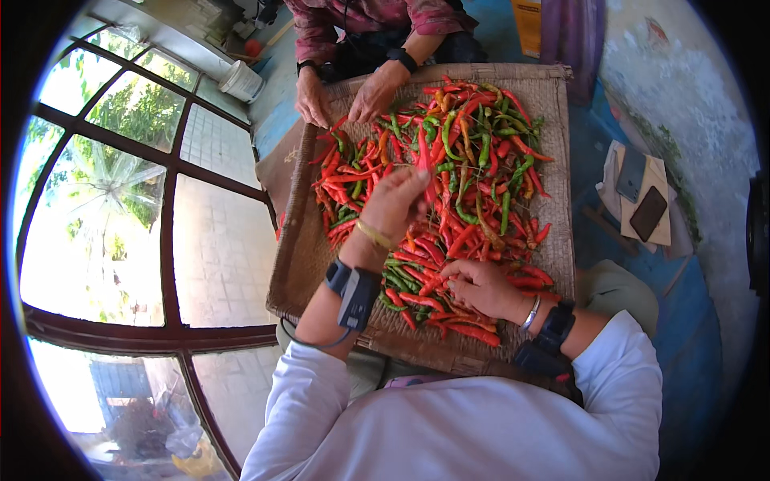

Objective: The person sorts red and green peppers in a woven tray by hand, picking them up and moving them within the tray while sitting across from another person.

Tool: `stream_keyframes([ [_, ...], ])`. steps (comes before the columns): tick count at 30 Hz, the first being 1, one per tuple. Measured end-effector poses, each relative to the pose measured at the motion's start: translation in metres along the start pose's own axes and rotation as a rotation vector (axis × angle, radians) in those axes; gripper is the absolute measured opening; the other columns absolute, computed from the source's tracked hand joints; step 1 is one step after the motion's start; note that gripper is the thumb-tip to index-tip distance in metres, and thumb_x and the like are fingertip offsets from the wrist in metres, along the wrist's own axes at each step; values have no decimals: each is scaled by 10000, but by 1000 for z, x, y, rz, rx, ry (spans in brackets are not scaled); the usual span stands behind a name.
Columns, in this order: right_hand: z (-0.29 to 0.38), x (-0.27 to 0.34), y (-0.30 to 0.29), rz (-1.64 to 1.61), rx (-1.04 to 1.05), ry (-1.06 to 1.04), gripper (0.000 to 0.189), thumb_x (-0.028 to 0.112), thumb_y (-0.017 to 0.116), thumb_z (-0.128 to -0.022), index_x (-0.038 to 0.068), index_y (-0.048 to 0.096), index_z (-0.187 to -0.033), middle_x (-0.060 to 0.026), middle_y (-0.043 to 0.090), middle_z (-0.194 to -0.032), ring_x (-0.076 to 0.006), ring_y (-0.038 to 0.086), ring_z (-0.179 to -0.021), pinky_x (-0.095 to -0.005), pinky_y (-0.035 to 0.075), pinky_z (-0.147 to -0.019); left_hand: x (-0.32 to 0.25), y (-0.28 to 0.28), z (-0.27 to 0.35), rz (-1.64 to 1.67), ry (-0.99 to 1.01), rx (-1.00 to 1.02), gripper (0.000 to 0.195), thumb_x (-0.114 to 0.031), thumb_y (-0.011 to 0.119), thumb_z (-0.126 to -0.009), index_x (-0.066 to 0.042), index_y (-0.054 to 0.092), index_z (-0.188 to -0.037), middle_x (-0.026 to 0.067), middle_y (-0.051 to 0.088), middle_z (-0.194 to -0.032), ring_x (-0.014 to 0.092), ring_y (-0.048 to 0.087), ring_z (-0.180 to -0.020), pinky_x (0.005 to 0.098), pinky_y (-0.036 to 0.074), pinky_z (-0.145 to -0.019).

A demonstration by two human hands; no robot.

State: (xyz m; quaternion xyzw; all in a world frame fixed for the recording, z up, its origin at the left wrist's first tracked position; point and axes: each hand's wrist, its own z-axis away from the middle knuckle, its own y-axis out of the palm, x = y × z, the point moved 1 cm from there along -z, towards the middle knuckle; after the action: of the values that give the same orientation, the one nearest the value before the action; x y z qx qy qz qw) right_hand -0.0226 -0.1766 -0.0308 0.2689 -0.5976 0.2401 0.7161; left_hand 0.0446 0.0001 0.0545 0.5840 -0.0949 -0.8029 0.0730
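Note:
A shallow woven basket tray (550, 258) lies before me, filled with red, green and orange chili peppers (466, 138). My left hand (394, 201), wearing a yellow bangle, reaches over the middle of the heap. A red chili pepper (423, 147), slightly blurred, sticks up from its fingers. Closer to me, my right hand (484, 288) rests with bent fingers against mostly red peppers near the tray's front. Whether it grips one is hidden by the fingers. Green chili peppers (402, 279) lie just left of it, among red ones.
Across the tray, a person's two hands (379, 90) touch peppers at its far left corner. Barred windows (171, 180) stand on the left, with a white bucket (242, 81) beyond. Two phones (648, 213) lie on a small board at the right, near the wall.

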Motion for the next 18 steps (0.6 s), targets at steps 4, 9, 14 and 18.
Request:
stream_keyframes([
  [4,-4,3,-6,70,24,-7,159,121,538,-833,-1,592,-920,-44,581,-623,-94,553,-551,-258,434,-523,-38,10,-30,-40,331,-141,283,-196,570,-854,-15,547,-1070,-3,591,-784,62,545,-628,190,436,-536],
  [9,-2,3,-12,83,49,36,149,80,490,-863,-10,578,-944,-11,560,-660,-58,524,-568,-205,430,-511,-1,-25,-2,-338,160,-100,260,-156,590,-840,24,560,-1026,9,614,-809,70,558,-637,196,447,-565],
  [14,-5,-4,-6,152,8,-6,136,115,554,-803,-1,612,-845,-59,588,-604,-97,557,-551,-266,433,-523,61,-67,45,-1072,162,48,174,-117,647,-756,-40,615,-909,38,622,-744,123,580,-636,249,466,-591],
  [18,-6,-9,-6,167,106,22,135,71,492,-858,-23,568,-919,-19,541,-647,-66,505,-546,-211,420,-493,91,-79,61,-1408,360,182,167,-105,648,-698,-75,628,-860,65,615,-785,224,582,-765,326,463,-693],
])
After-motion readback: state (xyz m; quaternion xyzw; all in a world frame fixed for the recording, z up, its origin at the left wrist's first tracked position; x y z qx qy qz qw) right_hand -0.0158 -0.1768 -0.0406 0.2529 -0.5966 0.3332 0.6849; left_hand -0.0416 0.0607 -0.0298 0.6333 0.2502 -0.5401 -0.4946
